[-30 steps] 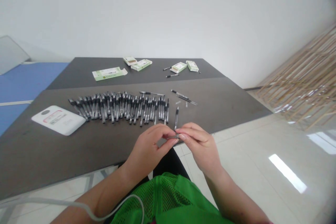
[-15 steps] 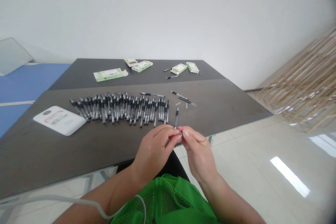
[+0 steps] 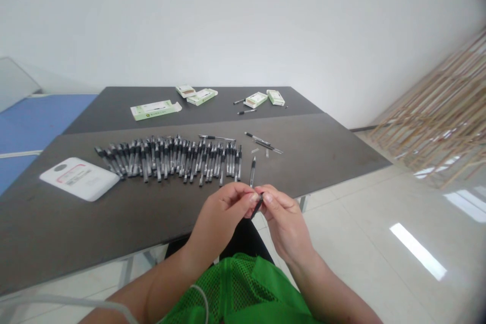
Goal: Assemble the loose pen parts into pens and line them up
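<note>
My left hand [image 3: 224,211] and my right hand [image 3: 285,217] meet just off the table's front edge, fingertips pinched together. Between them is a slim black pen part [image 3: 257,207], tilted; its ends are partly hidden by my fingers. Just beyond my fingertips a single pen [image 3: 252,171] with a black grip lies pointing away from me. To the left of it a long row of clear pens [image 3: 167,157] with black grips and caps lies packed side by side. Several thin pen pieces [image 3: 266,144] and small clear bits [image 3: 267,153] are scattered farther back on the right.
Green-and-white boxes [image 3: 155,110] lie along the back of the dark table [image 3: 152,217], with two more boxes [image 3: 256,99] at back right. A white label-bearing card [image 3: 79,179] is at left. A white cable [image 3: 76,301] crosses my left forearm. Wooden sticks [image 3: 436,121] lean at right.
The black piece between my fingers has turned and now shows more of its length, slanting down toward me. The view has shifted slightly; the things on the table stay put.
</note>
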